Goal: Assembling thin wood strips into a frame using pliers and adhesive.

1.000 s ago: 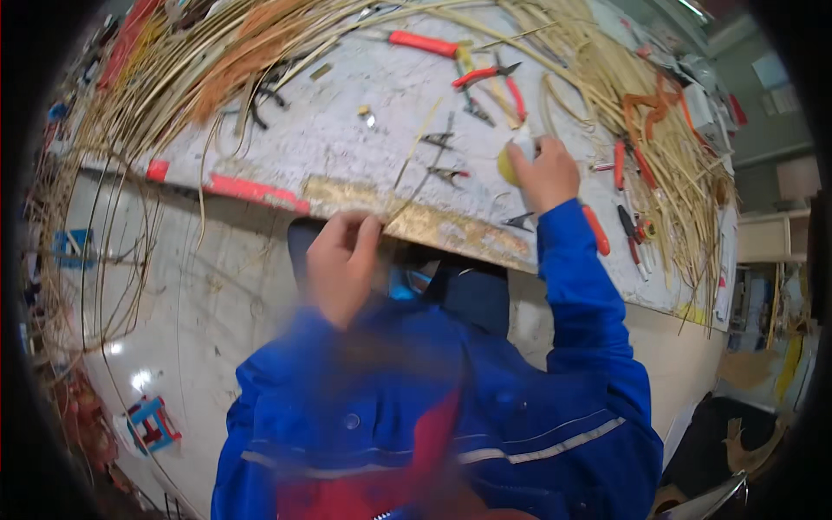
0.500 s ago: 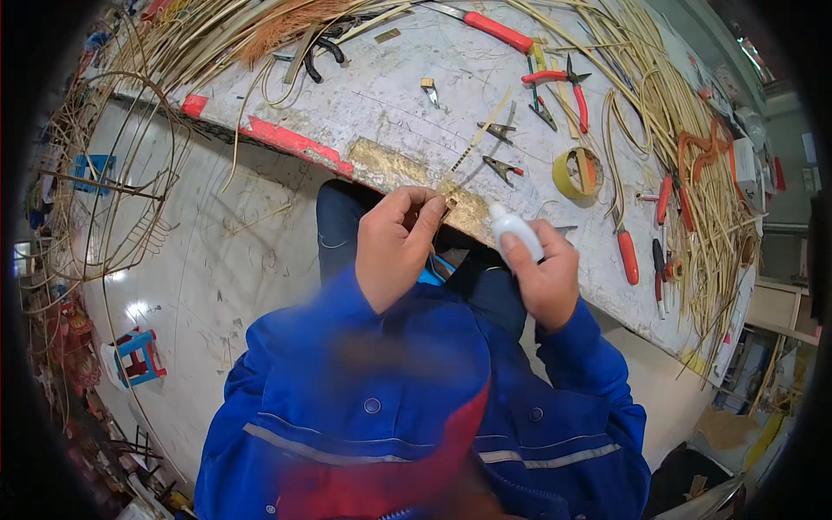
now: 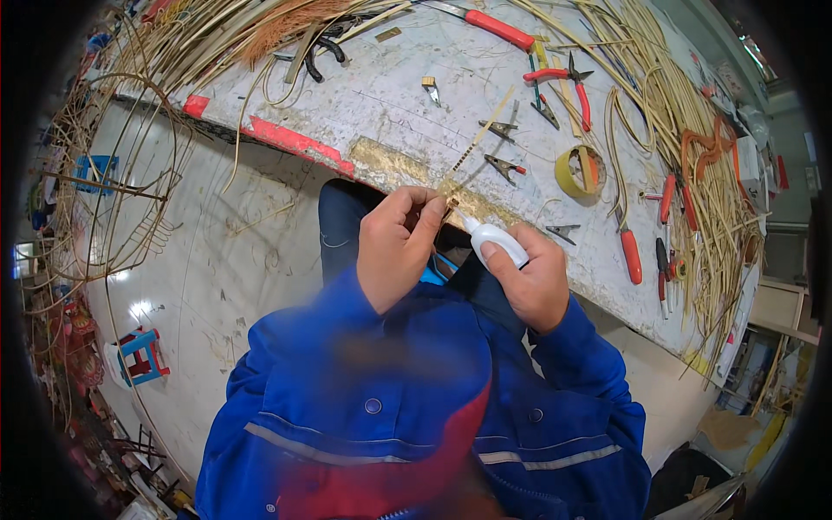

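While left hand (image 3: 394, 247) pinches small brown piece (image 3: 451, 204) by near edge of scuffed pale worktable (image 3: 381, 108), right hand (image 3: 535, 276) wraps white bottle (image 3: 499, 244), nozzle (image 3: 469, 223) beside piece. We see pink tape (image 3: 299, 144), canes (image 3: 685, 152) heaped far left and right, littered floor (image 3: 260, 269); any lettering too small to read.

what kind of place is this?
Probably a small craft workshop, perhaps for cane or bamboo work, though the exact material is hard to tell: long thin tan strips lie heaped on a scuffed worktable, with red-handled pliers among them.
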{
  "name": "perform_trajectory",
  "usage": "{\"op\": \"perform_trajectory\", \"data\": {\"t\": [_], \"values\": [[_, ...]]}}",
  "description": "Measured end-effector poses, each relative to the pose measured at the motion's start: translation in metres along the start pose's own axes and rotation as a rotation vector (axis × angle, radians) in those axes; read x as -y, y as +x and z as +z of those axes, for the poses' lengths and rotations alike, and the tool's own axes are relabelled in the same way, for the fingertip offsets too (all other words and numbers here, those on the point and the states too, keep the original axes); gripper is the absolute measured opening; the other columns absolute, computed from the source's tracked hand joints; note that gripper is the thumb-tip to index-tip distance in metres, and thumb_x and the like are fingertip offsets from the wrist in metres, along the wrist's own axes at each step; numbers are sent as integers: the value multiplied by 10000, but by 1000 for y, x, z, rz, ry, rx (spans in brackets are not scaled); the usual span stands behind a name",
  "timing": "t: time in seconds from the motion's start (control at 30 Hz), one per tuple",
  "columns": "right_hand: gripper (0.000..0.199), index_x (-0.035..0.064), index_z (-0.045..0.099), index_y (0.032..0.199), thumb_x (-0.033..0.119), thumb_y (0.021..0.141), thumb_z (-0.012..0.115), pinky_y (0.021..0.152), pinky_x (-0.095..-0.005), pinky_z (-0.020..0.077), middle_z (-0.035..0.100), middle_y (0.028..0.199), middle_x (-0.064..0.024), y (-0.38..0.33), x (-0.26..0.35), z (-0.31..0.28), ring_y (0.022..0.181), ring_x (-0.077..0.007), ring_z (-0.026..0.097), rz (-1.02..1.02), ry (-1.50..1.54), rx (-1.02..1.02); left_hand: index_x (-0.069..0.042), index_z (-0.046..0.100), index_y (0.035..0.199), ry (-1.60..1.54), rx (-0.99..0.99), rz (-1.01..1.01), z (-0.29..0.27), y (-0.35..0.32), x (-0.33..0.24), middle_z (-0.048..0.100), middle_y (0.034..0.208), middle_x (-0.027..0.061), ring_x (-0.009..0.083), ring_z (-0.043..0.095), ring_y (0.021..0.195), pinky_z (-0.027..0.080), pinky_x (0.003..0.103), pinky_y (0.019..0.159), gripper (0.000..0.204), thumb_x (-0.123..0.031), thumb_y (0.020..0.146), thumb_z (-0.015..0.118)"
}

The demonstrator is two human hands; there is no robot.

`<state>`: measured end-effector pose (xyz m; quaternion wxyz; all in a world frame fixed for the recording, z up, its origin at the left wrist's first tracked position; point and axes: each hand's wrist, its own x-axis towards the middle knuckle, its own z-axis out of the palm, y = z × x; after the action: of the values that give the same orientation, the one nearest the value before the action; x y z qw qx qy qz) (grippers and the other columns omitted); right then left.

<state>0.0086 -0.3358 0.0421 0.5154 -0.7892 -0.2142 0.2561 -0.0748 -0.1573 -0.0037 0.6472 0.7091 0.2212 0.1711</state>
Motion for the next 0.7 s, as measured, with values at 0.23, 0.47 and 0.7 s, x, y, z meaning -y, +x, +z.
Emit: {"op": "perform_trajectory", "data": {"t": [0.23, 0.47, 0.7], "values": [[284, -56, 716, 965, 226, 932, 714, 645, -312, 543, 754, 786, -121, 1, 0, -2, 700, -136, 694, -1, -2, 31, 31, 668, 1090, -1, -5, -39, -1, 0, -3, 666, 844, 20, 44, 576, 655, 484, 215, 542, 215, -175, 1032, 652], [292, -60, 710, 956, 231, 933, 717, 635, -308, 537, 748, 774, -120, 4, -5, 0, 702, -132, 695, 24, 102, -3, 30, 668, 1093, 0, 1, -31, -1, 1, -3, 668, 847, 23, 47, 579, 661, 485, 217, 544, 213, -173, 1032, 650], [278, -54, 708, 962, 222, 935, 722, 630, -296, 512, 726, 764, -91, 4, -16, -4, 697, -107, 652, -18, 85, 11, 33, 672, 1048, -25, -35, -32, -1, 0, -7, 641, 754, 23, 51, 558, 604, 457, 233, 550, 148, -110, 1021, 642]]}}
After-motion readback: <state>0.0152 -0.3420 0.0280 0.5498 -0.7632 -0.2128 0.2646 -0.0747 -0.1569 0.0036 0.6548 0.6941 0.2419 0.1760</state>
